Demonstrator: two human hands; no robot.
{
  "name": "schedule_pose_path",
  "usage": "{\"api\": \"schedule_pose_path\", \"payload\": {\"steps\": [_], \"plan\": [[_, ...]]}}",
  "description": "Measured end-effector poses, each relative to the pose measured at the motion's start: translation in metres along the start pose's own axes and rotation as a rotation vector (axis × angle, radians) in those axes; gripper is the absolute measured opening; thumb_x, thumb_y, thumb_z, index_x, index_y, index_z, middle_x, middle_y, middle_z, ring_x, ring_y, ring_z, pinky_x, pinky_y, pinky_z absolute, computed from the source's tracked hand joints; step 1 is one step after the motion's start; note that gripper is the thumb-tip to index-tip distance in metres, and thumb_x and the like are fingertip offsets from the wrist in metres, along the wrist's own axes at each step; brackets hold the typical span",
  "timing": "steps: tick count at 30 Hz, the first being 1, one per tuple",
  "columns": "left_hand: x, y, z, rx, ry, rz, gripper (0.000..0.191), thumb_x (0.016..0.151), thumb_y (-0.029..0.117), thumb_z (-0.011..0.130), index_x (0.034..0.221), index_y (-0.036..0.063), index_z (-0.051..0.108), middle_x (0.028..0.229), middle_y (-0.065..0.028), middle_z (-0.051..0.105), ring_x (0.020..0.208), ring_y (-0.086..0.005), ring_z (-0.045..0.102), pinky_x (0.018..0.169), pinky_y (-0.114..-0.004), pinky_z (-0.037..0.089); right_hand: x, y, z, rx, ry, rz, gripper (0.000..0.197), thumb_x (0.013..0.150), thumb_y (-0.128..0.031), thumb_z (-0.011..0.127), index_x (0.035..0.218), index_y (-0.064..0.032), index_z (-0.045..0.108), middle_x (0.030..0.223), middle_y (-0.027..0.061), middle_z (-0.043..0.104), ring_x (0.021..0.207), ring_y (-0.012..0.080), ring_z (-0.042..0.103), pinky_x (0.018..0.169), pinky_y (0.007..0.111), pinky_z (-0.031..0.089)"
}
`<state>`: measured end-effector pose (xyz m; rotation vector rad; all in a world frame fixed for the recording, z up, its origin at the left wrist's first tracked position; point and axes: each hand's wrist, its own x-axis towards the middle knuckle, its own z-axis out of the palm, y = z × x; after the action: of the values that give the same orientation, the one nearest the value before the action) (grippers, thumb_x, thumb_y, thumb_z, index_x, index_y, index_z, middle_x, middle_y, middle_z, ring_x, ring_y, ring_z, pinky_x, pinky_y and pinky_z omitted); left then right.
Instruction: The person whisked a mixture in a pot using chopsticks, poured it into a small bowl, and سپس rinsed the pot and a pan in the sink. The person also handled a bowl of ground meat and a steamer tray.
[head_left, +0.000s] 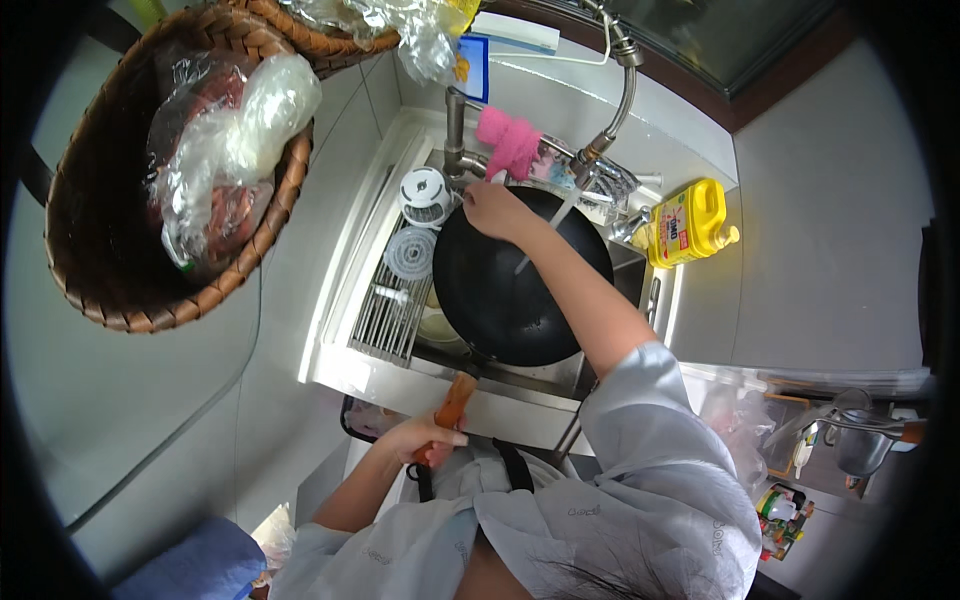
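Observation:
A large black wok (517, 300) rests over the stainless steel sink (630, 281). Its wooden handle (454, 401) points towards my body, and my left hand (431, 442) is wrapped around it. A stream of water (566, 206) from the faucet (589, 161) runs down onto the wok. My right arm stretches across the wok. At its far left rim is my right hand (495, 210), back upward and fingers curled; whether it holds anything is hidden. Close to those fingers hangs a pink cloth (510, 139), draped over a rail behind the sink.
Left of the wok, a white appliance-like item (424, 196) and a translucent round lid (410, 253) sit by a metal drying rack (379, 322). A yellow OMO detergent jug (686, 225) stands at right. A woven basket (97, 300) with plastic-bagged food hangs upper left.

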<state>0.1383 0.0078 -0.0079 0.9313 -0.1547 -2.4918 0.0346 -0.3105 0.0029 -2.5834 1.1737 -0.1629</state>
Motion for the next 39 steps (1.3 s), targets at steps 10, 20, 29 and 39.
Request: {"api": "schedule_pose_path", "payload": {"steps": [10, 20, 29, 39], "plan": [[0.01, -0.013, 0.016, 0.084, 0.079, 0.071, 0.026, 0.073, 0.01, 0.064, 0.085, 0.0089, 0.041, 0.047, 0.0061, 0.03, 0.033, -0.0048, 0.031, 0.032, -0.022, 0.022, -0.239, 0.033, -0.015, 0.623, 0.332, 0.595, 0.018, 0.078, -0.016, 0.062, 0.074, 0.0004, 0.061, 0.052, 0.0069, 0.05, 0.047, 0.0113, 0.044, 0.047, 0.026, 0.037], [0.033, -0.036, -0.006, 0.023, 0.027, 0.088, 0.022, 0.076, 0.012, 0.062, 0.089, 0.0065, 0.044, 0.049, 0.0047, 0.034, 0.036, -0.0064, 0.034, 0.034, -0.022, 0.027, -0.283, 0.012, -0.006, 0.726, 0.319, 0.613, 0.019, 0.08, -0.017, 0.06, 0.078, 0.0017, 0.062, 0.052, 0.0066, 0.052, 0.047, 0.0106, 0.044, 0.046, 0.027, 0.036], [0.031, -0.029, 0.0, 0.183, 0.166, 0.136, 0.024, 0.075, 0.012, 0.064, 0.09, 0.004, 0.046, 0.048, 0.0044, 0.035, 0.034, -0.0057, 0.033, 0.031, -0.021, 0.023, -0.28, 0.018, 0.0, 0.712, 0.258, 0.556, 0.02, 0.08, -0.019, 0.059, 0.081, 0.0012, 0.061, 0.054, 0.008, 0.053, 0.048, 0.0131, 0.048, 0.048, 0.028, 0.038], [0.032, -0.03, 0.008, 0.16, 0.204, 0.081, 0.022, 0.075, 0.011, 0.063, 0.09, 0.0042, 0.047, 0.048, 0.0043, 0.034, 0.033, -0.0067, 0.033, 0.031, -0.023, 0.024, -0.273, 0.008, 0.001, 0.791, 0.22, 0.5, 0.021, 0.08, -0.018, 0.059, 0.083, 0.0024, 0.061, 0.06, 0.0091, 0.057, 0.054, 0.0132, 0.05, 0.052, 0.027, 0.039]]}}
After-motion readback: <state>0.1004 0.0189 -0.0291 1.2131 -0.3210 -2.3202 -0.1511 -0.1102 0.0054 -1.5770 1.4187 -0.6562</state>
